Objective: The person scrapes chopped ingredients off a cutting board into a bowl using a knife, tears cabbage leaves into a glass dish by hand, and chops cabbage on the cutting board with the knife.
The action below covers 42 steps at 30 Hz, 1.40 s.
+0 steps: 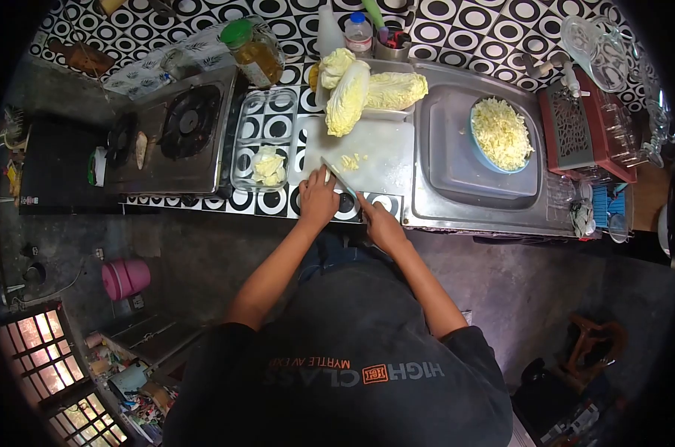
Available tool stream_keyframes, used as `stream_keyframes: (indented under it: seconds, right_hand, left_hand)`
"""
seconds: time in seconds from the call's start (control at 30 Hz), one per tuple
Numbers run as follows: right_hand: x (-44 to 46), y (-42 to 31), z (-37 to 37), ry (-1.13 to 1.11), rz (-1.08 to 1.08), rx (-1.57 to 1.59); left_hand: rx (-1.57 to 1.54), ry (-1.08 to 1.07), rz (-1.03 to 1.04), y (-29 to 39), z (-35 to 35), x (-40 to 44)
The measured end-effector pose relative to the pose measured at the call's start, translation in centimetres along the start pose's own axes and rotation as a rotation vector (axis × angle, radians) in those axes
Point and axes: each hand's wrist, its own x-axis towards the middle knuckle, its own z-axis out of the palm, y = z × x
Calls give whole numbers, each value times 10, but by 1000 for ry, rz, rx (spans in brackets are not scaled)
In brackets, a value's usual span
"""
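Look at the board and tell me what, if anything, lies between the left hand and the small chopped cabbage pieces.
The knife does: gripped in the right hand, its blade slants between the left hand and the chopped cabbage pieces on the cutting board. Nothing else visible stands in that gap.

The wide head view looks steeply down from above the dark shirt [345,320], facing the counter [266,201].

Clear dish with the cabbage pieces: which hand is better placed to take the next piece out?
Left, probably. The left hand is nearer the dish and its cabbage pieces; the right hand is farther off and holds the knife. Whether the left also touches it is unclear.
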Motion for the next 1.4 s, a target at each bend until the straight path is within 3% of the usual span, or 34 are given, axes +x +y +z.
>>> stream_keyframes:
  seconds: [0.47,0.87,0.97,1.07,1.23,1.4]
  right_hand:
    - [33,-7,9,33,-51,-4]
    - [72,-16,4,52,-69,-44]
    - [66,-14,-2,63,-67,-40]
    - [55,-10,-4,56,-75,-43]
    - [29,-5,-7,28,-58,-20]
    - [7,-2,-4,63,-49,3]
  left_hand:
    - [-7,-47,-20,3,-8,1]
    - [-108,71,43,-9,1,-5]
    - [-259,254,4,-17,15,-6]
    - [-330,217,-186,-11,2,-2]
    - [-325,204,-277,-9,11,13]
    - [-345,206,-235,-8,13,19]
